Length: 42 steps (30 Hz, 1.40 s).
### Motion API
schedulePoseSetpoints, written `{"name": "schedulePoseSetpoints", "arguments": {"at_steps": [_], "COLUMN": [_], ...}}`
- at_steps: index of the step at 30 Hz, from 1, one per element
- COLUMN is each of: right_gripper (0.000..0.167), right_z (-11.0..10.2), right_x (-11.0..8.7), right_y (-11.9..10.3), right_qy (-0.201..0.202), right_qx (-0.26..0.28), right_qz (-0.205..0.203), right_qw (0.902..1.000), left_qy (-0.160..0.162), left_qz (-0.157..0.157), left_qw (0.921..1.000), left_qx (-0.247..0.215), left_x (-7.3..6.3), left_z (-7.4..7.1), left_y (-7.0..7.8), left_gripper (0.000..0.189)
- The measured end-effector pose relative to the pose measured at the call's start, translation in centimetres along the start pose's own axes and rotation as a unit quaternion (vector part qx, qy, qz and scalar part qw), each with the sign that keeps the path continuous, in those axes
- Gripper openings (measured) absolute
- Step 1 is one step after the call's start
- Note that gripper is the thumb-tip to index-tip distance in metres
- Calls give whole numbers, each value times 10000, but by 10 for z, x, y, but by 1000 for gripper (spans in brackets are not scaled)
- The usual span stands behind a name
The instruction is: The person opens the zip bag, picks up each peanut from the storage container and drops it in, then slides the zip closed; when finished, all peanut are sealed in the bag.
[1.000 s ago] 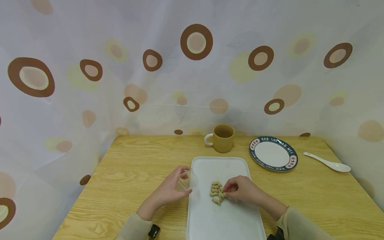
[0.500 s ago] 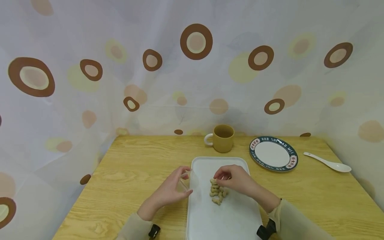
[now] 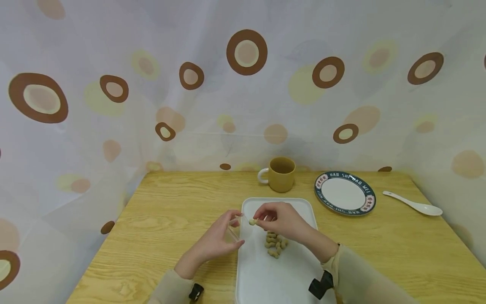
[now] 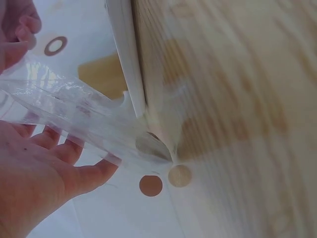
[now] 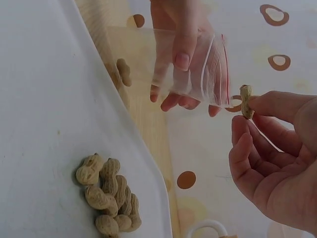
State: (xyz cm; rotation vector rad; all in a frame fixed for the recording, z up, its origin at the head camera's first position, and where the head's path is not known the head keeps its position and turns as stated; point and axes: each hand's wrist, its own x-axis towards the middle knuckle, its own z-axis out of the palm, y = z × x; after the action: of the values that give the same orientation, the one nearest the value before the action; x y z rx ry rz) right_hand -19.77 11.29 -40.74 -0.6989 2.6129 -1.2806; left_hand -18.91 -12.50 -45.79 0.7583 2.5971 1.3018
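A clear zip-lock bag (image 5: 210, 69) with a red line along its mouth is gripped by my left hand (image 3: 218, 238), thumb on one side and fingers on the other. Near the bag's bottom a peanut (image 5: 123, 72) shows through the plastic. My right hand (image 3: 284, 221) pinches another peanut (image 5: 246, 101) between thumb and fingertips, just outside the mouth of the bag. Below the right hand, a cluster of several unshelled peanuts (image 5: 111, 193) lies on the white tray (image 3: 281, 278), partly covered by that hand in the head view.
Behind the tray stands a mustard-yellow mug (image 3: 282, 175) with a white handle. To the right are a plate (image 3: 343, 194) with a dark patterned rim and a white spoon (image 3: 414, 203). A patterned cloth (image 3: 247, 105) surrounds the wooden table (image 3: 171, 198).
My right hand has picked a peanut up from the cluster and carried it left and away from me to the bag. The left hand and bag have stayed nearly still.
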Motion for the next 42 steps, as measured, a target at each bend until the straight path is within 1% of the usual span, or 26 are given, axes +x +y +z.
{"name": "schedulePoseSetpoints", "arguments": {"at_steps": [6, 15, 19, 25, 30, 33, 38, 42], "right_gripper": [6, 8, 8, 7, 7, 8, 12, 12], "right_z": [7, 18, 18, 11, 4, 3, 0, -4], "right_x": [7, 12, 11, 7, 3, 1, -3, -9], "right_y": [-8, -15, -14, -7, 2, 5, 11, 20], "right_qy": [-75, -178, -168, -128, -63, -96, -162, -146], "right_qx": [148, 265, 184, 64, -93, -167, -251, -324], "right_qz": [19, -156, -93, 7, -111, -112, -4, 122], "right_qw": [9999, 9994, 9996, 9999, 9999, 9998, 9996, 9993], "left_qy": [74, -13, -4, 24, 46, 69, 56, 50], "left_qz": [128, 33, 59, 25, 33, -42, -24, -17], "left_qw": [9999, 10000, 10000, 10000, 10000, 9999, 10000, 10000], "left_qx": [0, 42, 75, 34, -52, -93, -43, -2], "left_x": [0, -3, -3, -4, -5, -6, -6, -4], "left_z": [0, 1, 1, -1, -3, -4, -5, -5], "left_y": [1, 0, 0, -2, -2, -3, -3, 0], "left_gripper": [66, 65, 65, 66, 66, 65, 65, 65]}}
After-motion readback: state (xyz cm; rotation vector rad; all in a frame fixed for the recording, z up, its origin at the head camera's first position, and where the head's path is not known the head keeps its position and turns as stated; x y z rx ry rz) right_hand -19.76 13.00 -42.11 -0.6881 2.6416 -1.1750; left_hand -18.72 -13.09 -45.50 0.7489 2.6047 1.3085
